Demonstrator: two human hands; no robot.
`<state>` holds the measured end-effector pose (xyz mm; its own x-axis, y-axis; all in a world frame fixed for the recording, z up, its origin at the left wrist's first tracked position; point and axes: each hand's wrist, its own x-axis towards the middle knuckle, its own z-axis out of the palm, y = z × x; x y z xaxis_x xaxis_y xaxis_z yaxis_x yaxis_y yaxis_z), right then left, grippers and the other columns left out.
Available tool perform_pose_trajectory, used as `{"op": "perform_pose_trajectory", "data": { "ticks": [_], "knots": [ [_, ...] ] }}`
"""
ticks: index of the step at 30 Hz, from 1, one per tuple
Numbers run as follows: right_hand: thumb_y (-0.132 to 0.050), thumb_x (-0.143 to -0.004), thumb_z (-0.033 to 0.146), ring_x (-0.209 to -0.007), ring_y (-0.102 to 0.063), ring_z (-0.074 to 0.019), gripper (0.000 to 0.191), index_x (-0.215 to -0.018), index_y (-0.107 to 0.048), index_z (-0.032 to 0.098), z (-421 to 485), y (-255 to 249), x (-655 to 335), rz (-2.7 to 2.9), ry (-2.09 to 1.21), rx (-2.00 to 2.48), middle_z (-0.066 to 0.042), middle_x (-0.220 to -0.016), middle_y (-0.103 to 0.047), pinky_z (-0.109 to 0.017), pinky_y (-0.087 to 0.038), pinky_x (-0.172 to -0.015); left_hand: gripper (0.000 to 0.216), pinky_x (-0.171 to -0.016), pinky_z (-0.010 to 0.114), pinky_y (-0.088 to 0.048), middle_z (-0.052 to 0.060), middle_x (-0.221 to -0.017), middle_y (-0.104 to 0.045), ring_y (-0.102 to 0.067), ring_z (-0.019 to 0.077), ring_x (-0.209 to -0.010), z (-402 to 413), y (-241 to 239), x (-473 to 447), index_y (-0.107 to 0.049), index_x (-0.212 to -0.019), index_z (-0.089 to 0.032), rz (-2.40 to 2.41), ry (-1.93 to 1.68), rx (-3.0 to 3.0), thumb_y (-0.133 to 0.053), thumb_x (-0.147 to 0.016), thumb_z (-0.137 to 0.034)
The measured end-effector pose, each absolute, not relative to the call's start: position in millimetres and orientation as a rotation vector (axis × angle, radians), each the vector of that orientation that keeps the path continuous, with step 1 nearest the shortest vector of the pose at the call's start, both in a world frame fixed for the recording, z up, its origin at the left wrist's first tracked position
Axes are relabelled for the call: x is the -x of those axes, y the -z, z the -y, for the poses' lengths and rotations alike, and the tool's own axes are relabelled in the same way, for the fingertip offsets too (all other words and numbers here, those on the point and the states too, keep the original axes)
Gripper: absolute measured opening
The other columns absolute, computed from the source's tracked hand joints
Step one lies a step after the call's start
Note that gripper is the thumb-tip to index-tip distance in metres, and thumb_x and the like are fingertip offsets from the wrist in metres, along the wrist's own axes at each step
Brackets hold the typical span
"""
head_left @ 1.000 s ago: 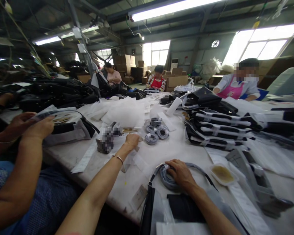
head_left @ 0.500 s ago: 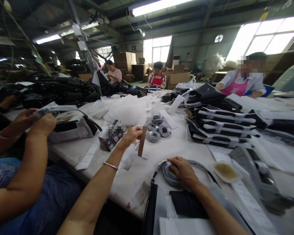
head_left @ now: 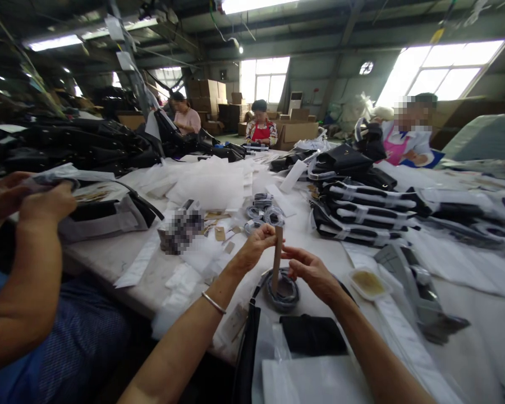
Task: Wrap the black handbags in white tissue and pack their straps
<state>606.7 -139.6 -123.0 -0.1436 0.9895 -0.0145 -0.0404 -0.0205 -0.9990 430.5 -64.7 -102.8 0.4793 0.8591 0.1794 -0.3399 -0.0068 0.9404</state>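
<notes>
While my left hand (head_left: 258, 244) pinches a brown strip (head_left: 277, 258) near the tabletop's (head_left: 298, 233) front edge, right hand (head_left: 311, 272) loosely spread alongside, I'd expect it light, stiffish, best held by its ends.

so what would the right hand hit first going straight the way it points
Probably the brown strip the left hand holds; depth is unclear, so the right hand may be touching it.

Lifted the right hand (head_left: 309, 272) off the coiled strap (head_left: 287, 302) and brought it, loosely spread, close to the brown strip (head_left: 276, 261) (touching or not, cannot tell). Carried the brown strip, pinched in the left hand (head_left: 258, 244), from left of the coiled strap to over it. Can now see a dark bundle (head_left: 369, 140) raised beside the pink-aproned co-worker (head_left: 418, 140), well beyond the coiled strap, to its right.
</notes>
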Motion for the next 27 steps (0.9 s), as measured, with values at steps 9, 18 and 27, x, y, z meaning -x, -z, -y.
{"op": "perform_pose_trajectory", "data": {
  "ticks": [9, 18, 27],
  "knots": [
    [-0.084, -0.065, 0.043, -0.049, -0.053, -0.0094, 0.034, -0.075, -0.065, 0.016, 149.6, 123.0, -609.6, 1.233, -1.354, 1.140, 0.004, -0.061, -0.062, -0.023, -0.044, -0.049, 0.020, -0.093, 0.033, -0.048, 0.008, -0.106, -0.067, -0.062, 0.0193, -0.101, 78.0, 127.3, -440.4, -0.061, -0.105, -0.015, -0.960, -0.751, -1.996, -0.051, -0.090, -0.024],
    [-0.080, -0.070, 0.047, -0.068, -0.068, -0.0171, 0.037, -0.090, -0.068, 0.018, 156.5, 130.5, -615.2, 1.319, -1.285, 1.206, -0.001, -0.078, -0.072, -0.032, -0.055, -0.067, 0.031, -0.090, 0.035, -0.048, 0.008, -0.104, -0.068, -0.062, 0.0250, -0.099, 97.3, 159.6, -429.5, -0.068, -0.106, -0.018, -1.204, -0.405, -2.264, -0.062, -0.078, -0.029],
    [-0.067, -0.082, 0.041, -0.065, -0.062, -0.0155, 0.021, -0.073, -0.063, 0.022, 178.2, 155.3, -610.9, 1.632, -0.843, 1.285, -0.001, -0.078, -0.069, -0.028, -0.050, -0.058, 0.032, -0.084, 0.031, -0.049, 0.007, -0.098, -0.070, -0.064, 0.0229, -0.093, 93.0, 158.5, -427.5, -0.073, -0.102, -0.020, -1.171, -0.338, -2.337, -0.061, -0.073, -0.025]
  ]
}}
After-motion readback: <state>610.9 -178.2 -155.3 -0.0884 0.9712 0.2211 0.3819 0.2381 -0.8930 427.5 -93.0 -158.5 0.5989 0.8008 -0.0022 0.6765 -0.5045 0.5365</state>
